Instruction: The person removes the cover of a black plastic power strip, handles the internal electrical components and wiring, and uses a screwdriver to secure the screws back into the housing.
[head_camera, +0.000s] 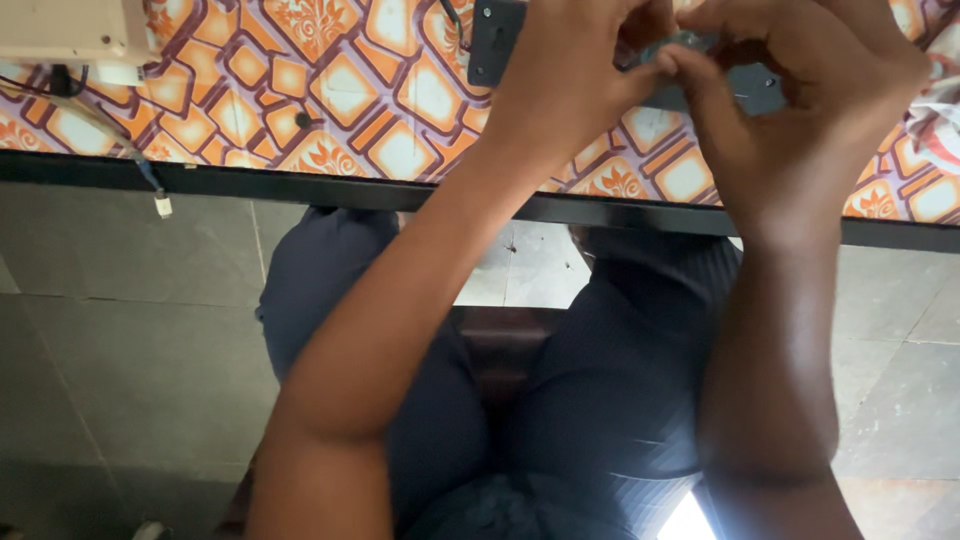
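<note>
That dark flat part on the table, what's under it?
The dark flat part lies on an orange patterned tablecloth. Both hands, left and right, cover its middle, hiding what's beneath there.

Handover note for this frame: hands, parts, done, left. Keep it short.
Left hand: over the dark flat panel on the patterned tabletop, fingertips pinched at a small part by the panel's top edge.
Right hand: meets the left at the same spot, thumb and forefinger pinched; what they grip is too hidden to name.
Panel lies flat at the far edge of the view, partly under both hands.
Beige box sits at the table's left; a cable end hangs over the table edge.
Done: nothing can be confirmed.
Left: whatever the fingers are working at the panel; check the small part first.
</note>
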